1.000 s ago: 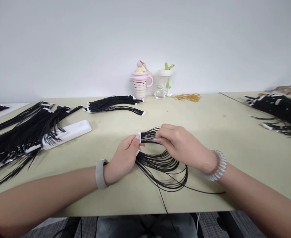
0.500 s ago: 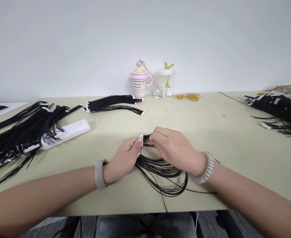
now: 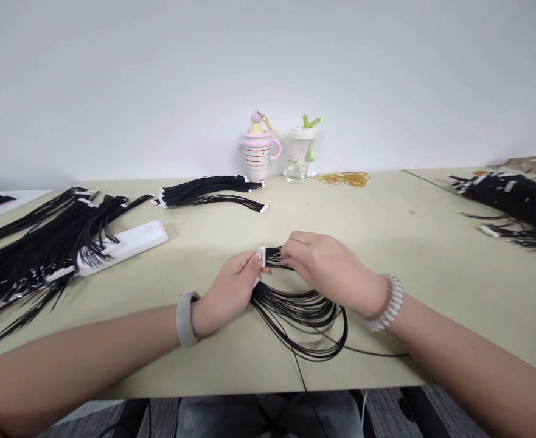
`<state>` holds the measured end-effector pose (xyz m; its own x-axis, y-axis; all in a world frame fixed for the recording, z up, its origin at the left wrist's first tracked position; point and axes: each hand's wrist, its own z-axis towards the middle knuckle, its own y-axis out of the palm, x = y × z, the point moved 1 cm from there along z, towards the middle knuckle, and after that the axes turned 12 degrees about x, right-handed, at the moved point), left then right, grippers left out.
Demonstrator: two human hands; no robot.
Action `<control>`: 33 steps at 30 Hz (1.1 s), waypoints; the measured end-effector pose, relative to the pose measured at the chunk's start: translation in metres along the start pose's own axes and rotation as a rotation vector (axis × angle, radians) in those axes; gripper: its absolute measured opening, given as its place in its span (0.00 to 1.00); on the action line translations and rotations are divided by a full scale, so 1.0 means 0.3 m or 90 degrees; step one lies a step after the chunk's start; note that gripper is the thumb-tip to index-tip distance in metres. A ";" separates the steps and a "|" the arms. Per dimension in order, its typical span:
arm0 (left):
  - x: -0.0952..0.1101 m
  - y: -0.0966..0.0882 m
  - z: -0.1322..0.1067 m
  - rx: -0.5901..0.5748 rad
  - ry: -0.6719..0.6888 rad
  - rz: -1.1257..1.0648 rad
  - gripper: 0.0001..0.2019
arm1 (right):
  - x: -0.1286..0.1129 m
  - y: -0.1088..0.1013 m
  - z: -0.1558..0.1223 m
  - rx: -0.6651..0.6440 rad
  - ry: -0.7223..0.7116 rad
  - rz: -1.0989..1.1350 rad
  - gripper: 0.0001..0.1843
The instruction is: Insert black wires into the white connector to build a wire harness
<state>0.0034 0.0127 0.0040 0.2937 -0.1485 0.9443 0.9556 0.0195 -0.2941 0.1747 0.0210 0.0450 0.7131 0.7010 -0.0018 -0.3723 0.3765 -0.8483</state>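
Note:
My left hand [image 3: 229,293] pinches a small white connector [image 3: 262,257] at the end of a bundle of thin black wires [image 3: 299,313], and a second white piece shows just below its fingertips. My right hand [image 3: 329,267] grips the black wires a short way to the right of that connector. Below both hands, the wires hang in long loops on the table. One strand runs off to the right under my right forearm. A grey band circles my left wrist, and a white coil bracelet circles my right.
On the pale green table [image 3: 400,243] lie black wire bundles at left [image 3: 44,243], back [image 3: 204,190] and right [image 3: 509,204]. A white power bank [image 3: 126,245] sits under the left bundle. A pink cup [image 3: 257,149], clear bottle [image 3: 299,155] and rubber bands [image 3: 343,178] stand at the back.
My right hand has closed in along the wires towards the connector since the oldest frame, then shifted slightly right. The arc of wires above my hands has gone, and my left hand has barely moved.

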 end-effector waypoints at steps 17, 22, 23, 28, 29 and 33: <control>-0.020 -0.006 0.006 0.154 -0.094 -0.084 0.20 | 0.024 -0.134 -0.035 -0.342 0.172 0.289 0.19; -0.013 -0.006 0.003 0.142 -0.080 -0.089 0.19 | -0.016 -0.079 -0.050 -0.314 0.116 0.286 0.11; -0.006 -0.007 0.000 0.145 -0.071 -0.078 0.19 | -0.016 -0.073 -0.051 -0.312 0.109 0.285 0.11; 0.031 -0.011 -0.021 0.141 -0.008 -0.029 0.19 | -0.001 -0.087 -0.042 -0.321 0.086 0.280 0.14; 0.034 -0.012 -0.023 0.142 0.004 -0.026 0.19 | 0.005 -0.096 -0.040 -0.332 0.091 0.285 0.13; 0.035 -0.014 -0.029 0.146 0.042 -0.022 0.19 | 0.043 -0.137 -0.033 -0.392 0.175 0.300 0.11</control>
<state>0.0023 0.0024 0.0137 0.2657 -0.2176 0.9392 0.9480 0.2359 -0.2135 0.2050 0.0086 0.0746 0.7135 0.4994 -0.4914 -0.3324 -0.3760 -0.8649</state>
